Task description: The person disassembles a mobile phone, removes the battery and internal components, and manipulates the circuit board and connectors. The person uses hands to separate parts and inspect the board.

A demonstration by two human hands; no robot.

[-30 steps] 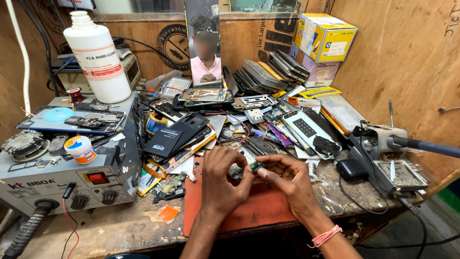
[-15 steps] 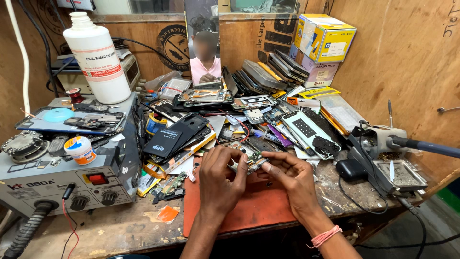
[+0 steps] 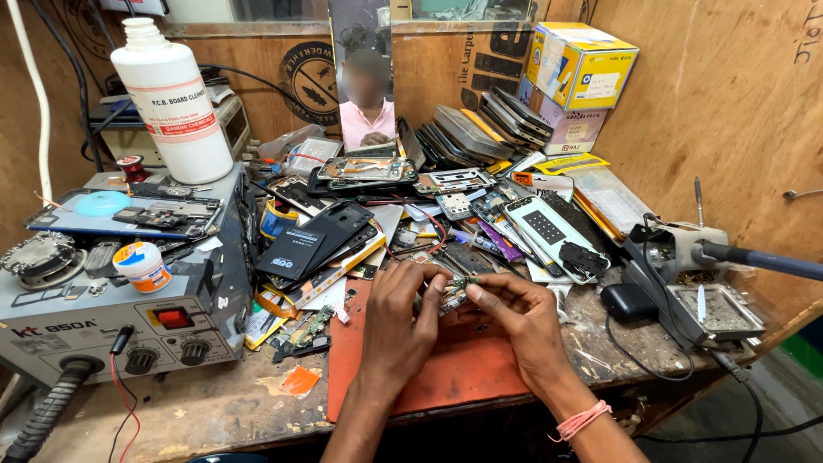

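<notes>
While clutter covers nearly all of it, the wooden desk (image 3: 171,420) shows bare only along its front edge. At its left end stands a grey rework station (image 3: 103,321) with a red switch and two knobs, and on top of that a tall white plastic bottle (image 3: 176,103) and a small white jar with an orange band (image 3: 142,266). A yellow and blue box (image 3: 583,64) sits high at the back right, above a leaning stack of phone screens and frames (image 3: 480,129). An orange-red mat (image 3: 463,364) lies at the front middle of the desk, and a black phone back cover (image 3: 321,240) rests just behind and left of it. Above the far edge of the mat, the left hand (image 3: 396,330) and the right hand (image 3: 519,321) meet, fingers narrowed, both pinching a small green circuit board (image 3: 454,291) between their fingertips. A pink band (image 3: 581,420) circles the right wrist.
</notes>
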